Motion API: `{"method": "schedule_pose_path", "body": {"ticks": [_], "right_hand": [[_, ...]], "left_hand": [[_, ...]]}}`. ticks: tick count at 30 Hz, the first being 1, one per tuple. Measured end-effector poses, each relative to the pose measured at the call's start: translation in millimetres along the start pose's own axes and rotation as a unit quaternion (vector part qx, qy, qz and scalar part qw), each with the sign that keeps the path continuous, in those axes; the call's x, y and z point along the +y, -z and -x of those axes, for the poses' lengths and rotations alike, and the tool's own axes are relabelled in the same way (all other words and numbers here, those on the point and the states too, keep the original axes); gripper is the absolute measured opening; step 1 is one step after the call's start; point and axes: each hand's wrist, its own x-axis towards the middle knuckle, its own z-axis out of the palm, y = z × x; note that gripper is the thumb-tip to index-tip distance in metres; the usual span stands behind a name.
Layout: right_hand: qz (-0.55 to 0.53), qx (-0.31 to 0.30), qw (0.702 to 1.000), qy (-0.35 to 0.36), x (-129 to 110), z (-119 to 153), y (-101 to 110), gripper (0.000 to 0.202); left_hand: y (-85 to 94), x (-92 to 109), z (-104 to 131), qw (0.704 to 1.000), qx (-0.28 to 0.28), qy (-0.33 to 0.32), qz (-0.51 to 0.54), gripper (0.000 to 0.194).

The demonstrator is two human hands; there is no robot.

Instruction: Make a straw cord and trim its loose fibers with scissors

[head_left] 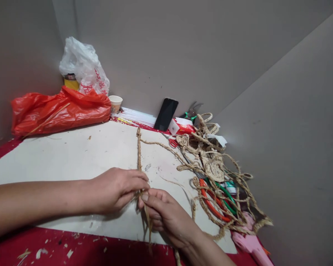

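Along the left side of the work surface, a red plastic bag slumped near the wall, with a white plastic bag behind it and a paper cup just beside its right end. Nearer, over a white sheet strewn with scraps, the left hand, fingers bent and closed on the lower end of a straw-coloured braid; cannot make out the thumb's exact hold underneath. Braid laid fairly straight, up the middle of the sheet.

Close against those fingertips, loose fibres dangling toward the near edge, pinched higher up between thumb and forefinger of the right hand. Likeliest trouble right here: slack turns from uneven pull between the two hands, unravelling from a loosened left grip, or a snapped strand from tugging too hard on thin, dry fibre.

Farther right, a phone propped against the wall, beside a red-and-white packet. Then a tangled heap of braided cord, partly covering large orange-handled scissors. Joined to it by a cord from near the braid's top: could snag on those handles, or on the pink tool at far right, dragging the braid askew.
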Motion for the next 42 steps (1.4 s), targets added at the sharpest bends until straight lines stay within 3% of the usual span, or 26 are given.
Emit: {"method": "schedule_pose_path", "body": {"ticks": [3, 7, 16, 20, 23, 25, 27, 29, 31, 34, 39, 42], "right_hand": [[-0.011, -0.015, 1.000, -0.005, -1.7, 0.1, 3.4, 0.026], [-0.036, -0.036, 0.999, -0.012, -4.0, -0.5, 6.0, 0.023], [-0.088, -0.085, 0.991, -0.050, -6.2, -7.5, 13.3, 0.018], [-0.030, -0.068, 0.997, -0.035, -4.0, -10.3, 14.1, 0.021], [0.134, 0.006, 0.991, 0.029, -5.6, -11.1, 21.7, 0.028], [0.301, 0.130, 0.936, 0.127, -11.1, -8.1, 31.1, 0.033], [0.432, 0.283, 0.820, 0.246, -18.9, -1.2, 38.7, 0.033], [0.499, 0.371, 0.704, 0.343, -23.6, 7.0, 38.8, 0.034], [0.551, 0.369, 0.627, 0.410, -20.3, 11.1, 30.7, 0.032], [0.659, 0.278, 0.537, 0.447, -2.6, 2.5, 13.9, 0.036], [0.823, 0.216, 0.455, 0.263, 14.4, -20.2, 6.2, 0.032], [0.859, 0.195, 0.423, 0.211, 11.1, -19.5, 6.9, 0.029]], "left_hand": [[-5.3, -11.5, -2.0, 0.998, -0.030, -0.034, 0.048, 0.028], [-9.0, -18.7, -2.7, 0.997, -0.003, -0.065, 0.037, 0.024], [-8.9, -34.3, -6.0, 0.997, 0.004, -0.058, 0.052, 0.020], [-11.1, -35.0, -4.3, 0.998, -0.001, -0.051, 0.037, 0.019], [-13.1, -35.9, -3.7, 0.998, 0.002, -0.014, 0.060, 0.015], [-14.0, -37.0, -4.1, 0.993, 0.009, 0.036, 0.111, 0.013], [-14.5, -38.2, -4.8, 0.982, 0.017, 0.083, 0.168, 0.010], [-14.9, -39.4, -5.4, 0.972, 0.020, 0.110, 0.207, 0.009], [-15.9, -40.9, -5.7, 0.967, 0.021, 0.119, 0.225, 0.009], [-18.2, -44.6, -5.8, 0.965, 0.022, 0.100, 0.242, 0.011], [-20.1, -48.8, -5.5, 0.967, 0.013, 0.085, 0.239, 0.014], [-19.9, -48.2, -5.0, 0.978, 0.007, 0.097, 0.184, 0.012]]}}
